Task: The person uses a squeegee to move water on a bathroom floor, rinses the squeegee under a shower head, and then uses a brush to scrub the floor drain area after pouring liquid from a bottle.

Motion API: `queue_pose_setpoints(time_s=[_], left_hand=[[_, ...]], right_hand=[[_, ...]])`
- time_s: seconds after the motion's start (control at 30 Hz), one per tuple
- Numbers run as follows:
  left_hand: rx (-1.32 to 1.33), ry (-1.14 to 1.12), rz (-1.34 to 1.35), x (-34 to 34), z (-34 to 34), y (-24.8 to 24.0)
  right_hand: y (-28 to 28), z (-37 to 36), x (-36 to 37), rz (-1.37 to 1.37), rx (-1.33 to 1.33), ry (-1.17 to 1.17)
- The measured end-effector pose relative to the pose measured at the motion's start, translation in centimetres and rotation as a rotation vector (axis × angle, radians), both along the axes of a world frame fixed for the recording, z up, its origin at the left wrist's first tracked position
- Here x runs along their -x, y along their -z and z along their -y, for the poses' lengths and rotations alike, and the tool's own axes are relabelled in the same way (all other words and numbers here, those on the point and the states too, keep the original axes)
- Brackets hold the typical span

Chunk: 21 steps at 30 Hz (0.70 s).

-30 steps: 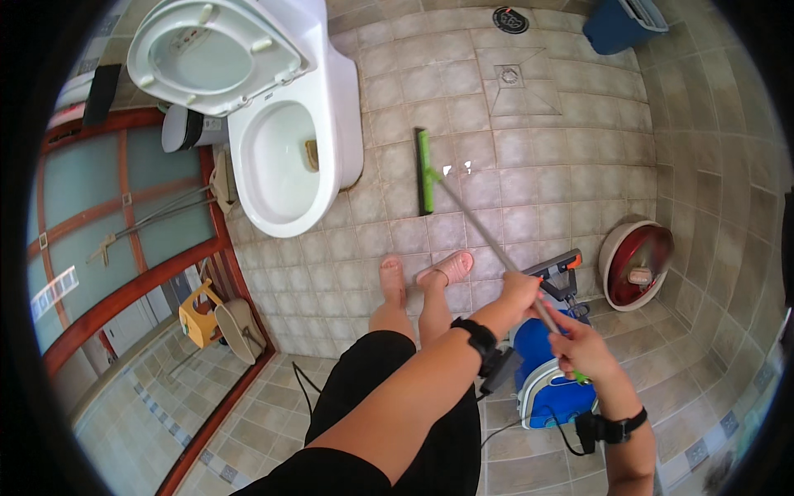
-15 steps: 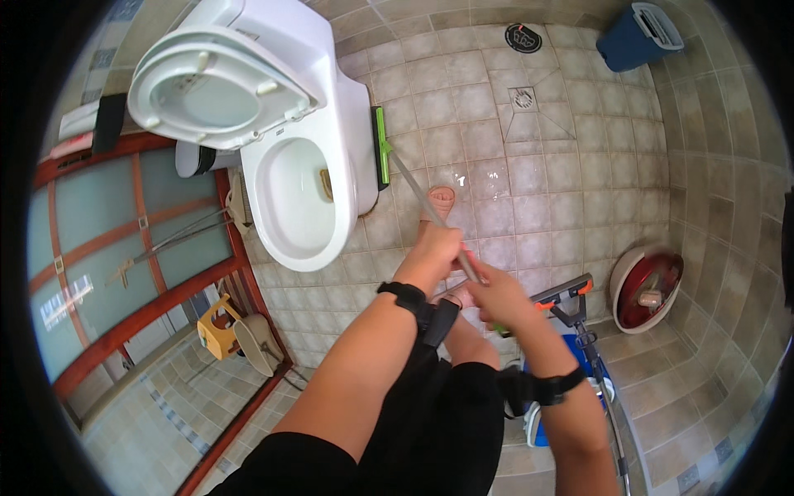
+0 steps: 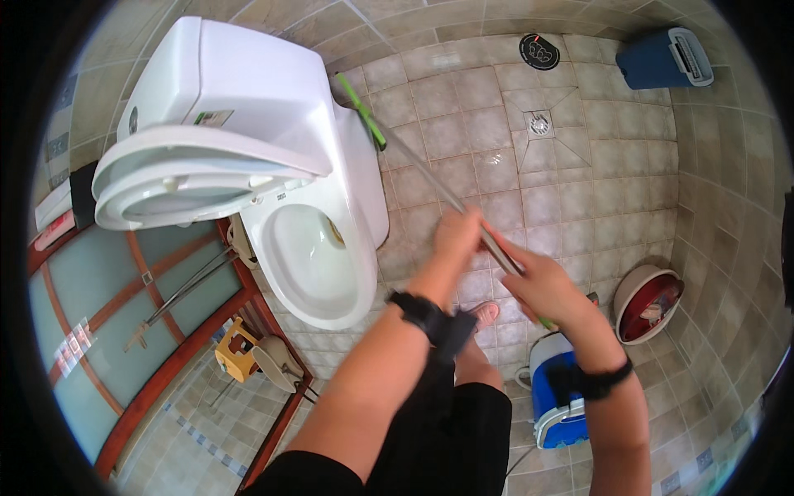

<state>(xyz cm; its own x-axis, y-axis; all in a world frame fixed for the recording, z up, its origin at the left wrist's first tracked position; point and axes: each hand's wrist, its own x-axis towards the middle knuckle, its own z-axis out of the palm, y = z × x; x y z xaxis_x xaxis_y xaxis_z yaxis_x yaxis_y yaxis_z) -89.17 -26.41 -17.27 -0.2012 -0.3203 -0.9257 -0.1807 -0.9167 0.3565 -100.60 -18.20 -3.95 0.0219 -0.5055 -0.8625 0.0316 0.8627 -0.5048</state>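
A floor squeegee with a bright green head and a grey pole slants across the tiles. Its head touches or nearly touches the side of the white toilet base, toward the back; I cannot tell which. My left hand is wrapped round the middle of the pole. Closer to the pole's green end, my right hand is closed on it, its fingers partly hidden. The toilet's lid and seat are raised, and brownish matter shows inside the bowl.
A floor drain and a black round floor piece lie ahead. A dark blue bin stands far right, a red-lined basin at right, a blue bucket by my right forearm. Left are glass-panelled doors and a yellow stool.
The squeegee head has moved farther back along the toilet base and turned aslant. Both hands have gone forward and right with the pole. The view has shifted, and only one foot shows now.
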Motion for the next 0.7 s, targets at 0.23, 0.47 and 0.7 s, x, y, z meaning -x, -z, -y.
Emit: queue_pose_setpoints(time_s=[0.23, 0.47, 0.7], left_hand=[[0.044, 0.341, 0.149, 6.1, 1.7, 2.8], [-0.149, 0.282, -0.164, 11.9, -7.2, -4.3], [-0.153, -0.002, -0.323, 11.3, -0.6, -3.1]], right_hand=[[2.4, 0.0, 3.6, 0.211, -0.137, 0.338], [-4.9, -7.7, 7.1, -0.224, -0.123, 0.163], [-3.8, -0.1, 14.5, -0.474, 0.120, -0.493]])
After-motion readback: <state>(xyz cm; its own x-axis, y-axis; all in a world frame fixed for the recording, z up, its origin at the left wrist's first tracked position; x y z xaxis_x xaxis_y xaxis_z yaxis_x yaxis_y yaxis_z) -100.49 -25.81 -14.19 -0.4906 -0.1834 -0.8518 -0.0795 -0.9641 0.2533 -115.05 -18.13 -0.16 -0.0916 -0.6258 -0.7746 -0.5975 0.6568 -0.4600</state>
